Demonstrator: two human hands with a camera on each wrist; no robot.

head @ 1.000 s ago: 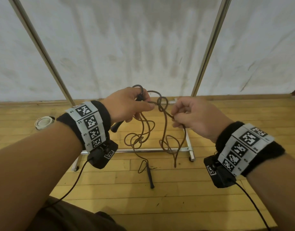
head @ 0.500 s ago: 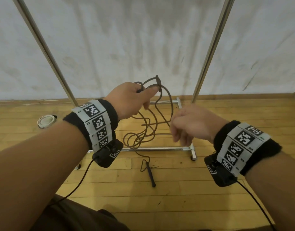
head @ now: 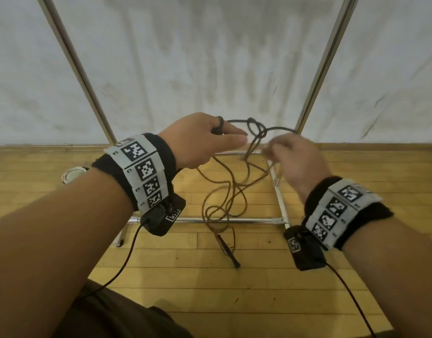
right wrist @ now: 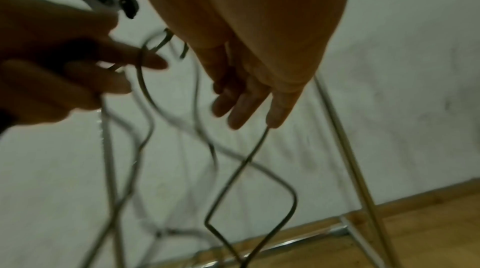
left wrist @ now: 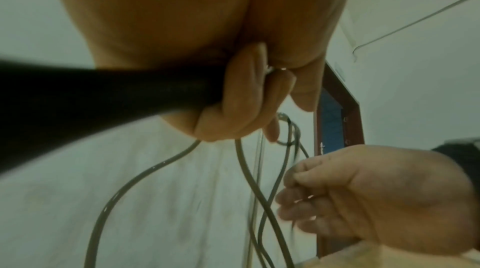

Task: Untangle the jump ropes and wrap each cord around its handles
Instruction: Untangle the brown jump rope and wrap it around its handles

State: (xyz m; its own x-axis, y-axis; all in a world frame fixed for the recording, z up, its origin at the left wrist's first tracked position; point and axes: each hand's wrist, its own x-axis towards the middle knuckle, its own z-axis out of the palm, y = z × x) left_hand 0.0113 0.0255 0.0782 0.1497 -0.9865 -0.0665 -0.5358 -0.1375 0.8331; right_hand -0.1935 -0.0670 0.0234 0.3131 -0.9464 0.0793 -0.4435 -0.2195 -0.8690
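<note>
2 hands, mine, are raised in front of a metal rack (head: 278, 219) standing on a wooden floor (head: 234, 301), with a white curtain (head: 210, 57) behind it. My left hand (head: 200, 140) curls its lower fingers around a black handle (left wrist: 91, 91) while the index finger and thumb point toward a loose knot (head: 256, 129) in the brown cord (head: 232, 191), which hangs in the air just above the rack's rear bar. My right hand (head: 295, 157), just beside the knot, is blurred; its fingers look half curled with a strand running past the fingertips (right wrist: 272, 120), but I cannot tell whether they pinch it. Below the knot, the cord falls in tangled loops over the rack's base. 1 more handle (head: 228, 250) lies on the floor just in front of the rack's front bar.

I judge the untangling is underway and no wrapping has begun. Pulling the strands apart sideways could cinch the knot tighter. The hanging loops could also snag on the rack's bars, and the trailing handle could drag through them and add a fresh twist.
</note>
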